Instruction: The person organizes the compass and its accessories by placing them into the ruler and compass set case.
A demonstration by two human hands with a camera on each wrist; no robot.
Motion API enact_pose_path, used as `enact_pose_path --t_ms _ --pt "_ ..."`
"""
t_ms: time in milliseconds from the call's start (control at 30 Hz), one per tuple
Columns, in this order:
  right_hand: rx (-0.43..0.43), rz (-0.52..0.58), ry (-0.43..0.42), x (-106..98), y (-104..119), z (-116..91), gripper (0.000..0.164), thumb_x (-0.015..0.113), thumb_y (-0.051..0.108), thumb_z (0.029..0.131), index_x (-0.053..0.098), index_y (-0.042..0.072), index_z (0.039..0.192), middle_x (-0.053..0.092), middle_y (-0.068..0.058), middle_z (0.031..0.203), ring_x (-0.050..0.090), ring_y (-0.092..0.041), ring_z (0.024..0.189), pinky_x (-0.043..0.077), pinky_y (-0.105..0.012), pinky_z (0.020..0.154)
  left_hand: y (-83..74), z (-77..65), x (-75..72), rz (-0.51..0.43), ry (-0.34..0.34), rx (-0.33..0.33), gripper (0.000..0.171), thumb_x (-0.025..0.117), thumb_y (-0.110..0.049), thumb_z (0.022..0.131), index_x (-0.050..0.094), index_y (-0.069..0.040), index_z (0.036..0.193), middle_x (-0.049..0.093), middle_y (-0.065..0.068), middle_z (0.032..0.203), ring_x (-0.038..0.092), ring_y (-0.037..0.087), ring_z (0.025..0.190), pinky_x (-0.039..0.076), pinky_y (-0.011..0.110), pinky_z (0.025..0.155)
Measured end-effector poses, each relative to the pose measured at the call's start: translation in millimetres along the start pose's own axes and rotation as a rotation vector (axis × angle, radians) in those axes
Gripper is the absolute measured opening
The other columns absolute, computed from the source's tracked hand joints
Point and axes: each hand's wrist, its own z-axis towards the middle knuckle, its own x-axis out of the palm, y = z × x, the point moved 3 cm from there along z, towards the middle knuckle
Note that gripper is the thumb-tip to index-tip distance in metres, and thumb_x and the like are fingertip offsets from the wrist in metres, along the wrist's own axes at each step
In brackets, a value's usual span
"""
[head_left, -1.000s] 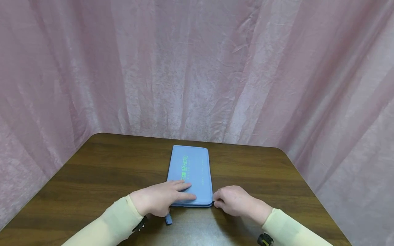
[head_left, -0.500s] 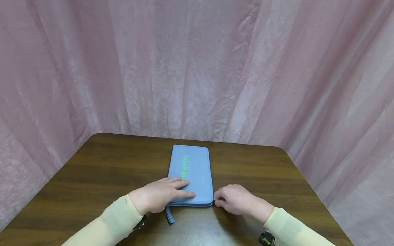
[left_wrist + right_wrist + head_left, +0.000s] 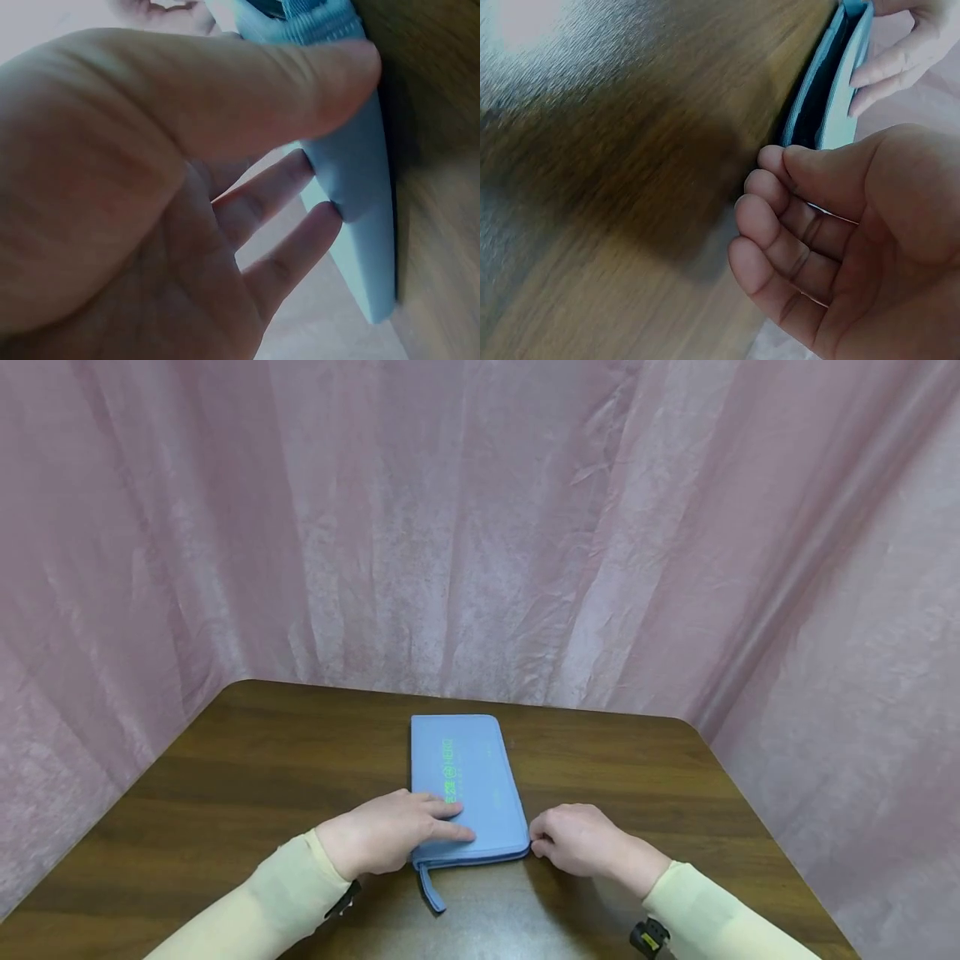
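Note:
A light blue zip case [image 3: 480, 768] with green lettering lies flat on the brown table. Across its lower left part spreads my left hand [image 3: 386, 835], fingers straight and pressing on the cover. In the left wrist view the thumb [image 3: 322, 86] lies along the case's side near its fabric-edged end. At the near right corner my right hand [image 3: 573, 839] pinches with thumb and forefinger; the zipper pull there is hidden by the fingertips. The right wrist view shows a dark gap [image 3: 817, 112] between the two zipper edges along the near end. A blue fabric tab [image 3: 429, 889] sticks out at the near left corner.
The wooden table [image 3: 675, 793] has rounded far corners. Pink curtains [image 3: 480, 527] hang behind it and down the sides. Each wrist wears a dark device, such as the black one [image 3: 648, 937] under the right sleeve.
The case has turned slightly, its near end swinging right and its far end left. My right hand has moved a little right with the corner. The fabric tab has come into fuller view.

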Motion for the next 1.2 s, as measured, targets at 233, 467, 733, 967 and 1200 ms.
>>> enact_pose_path --t_ms 233,467,733,967,1200 --pt "0.067 -0.013 -0.007 0 -9 2 0.027 0.076 0.014 0.101 0.069 0.024 0.077 0.057 0.014 0.072 0.051 -0.009 0.067 0.047 -0.041 0.064 -6.0 4.4 0.0 0.05 -0.026 0.02 0.08 0.101 -0.01 0.079 0.071 -0.034 0.149 0.066 0.005 0.153 0.065 0.024 0.126 0.057 0.043 0.099" --pt "0.119 -0.01 -0.019 -1 -18 7 0.025 0.075 0.011 0.1 0.07 0.022 0.079 0.058 0.01 0.073 0.051 -0.011 0.068 0.048 -0.042 0.065 -11.7 11.2 3.1 0.079 -0.087 0.022 0.078 0.106 -0.026 0.072 0.073 -0.029 0.143 0.073 0.001 0.142 0.064 0.02 0.111 0.057 0.04 0.09" --pt "0.165 -0.02 -0.034 -1 -24 11 0.027 0.076 0.011 0.1 0.069 0.022 0.076 0.057 0.01 0.071 0.051 -0.012 0.067 0.049 -0.043 0.065 -15.7 16.2 3.6 0.105 -0.132 0.046 0.073 0.106 -0.028 0.07 0.076 -0.027 0.136 0.075 -0.002 0.131 0.058 0.017 0.092 0.055 0.03 0.081" --pt "0.192 -0.071 -0.076 -3 -27 19 0.036 0.074 0.011 0.1 0.062 0.023 0.068 0.052 0.009 0.066 0.048 -0.012 0.063 0.045 -0.04 0.06 -23.0 22.4 9.0 0.19 -0.186 -0.003 0.067 0.105 -0.043 0.068 0.077 -0.03 0.128 0.076 -0.004 0.118 0.062 0.019 0.088 0.057 0.029 0.073" --pt "0.22 -0.072 -0.073 -7 -26 27 0.042 0.072 0.009 0.097 0.054 0.021 0.061 0.046 0.007 0.059 0.044 -0.012 0.059 0.038 -0.037 0.055 -27.3 29.4 11.8 0.215 -0.221 -0.068 0.056 0.104 -0.049 0.066 0.078 -0.028 0.11 0.071 -0.008 0.094 0.06 0.016 0.082 0.056 0.031 0.063"
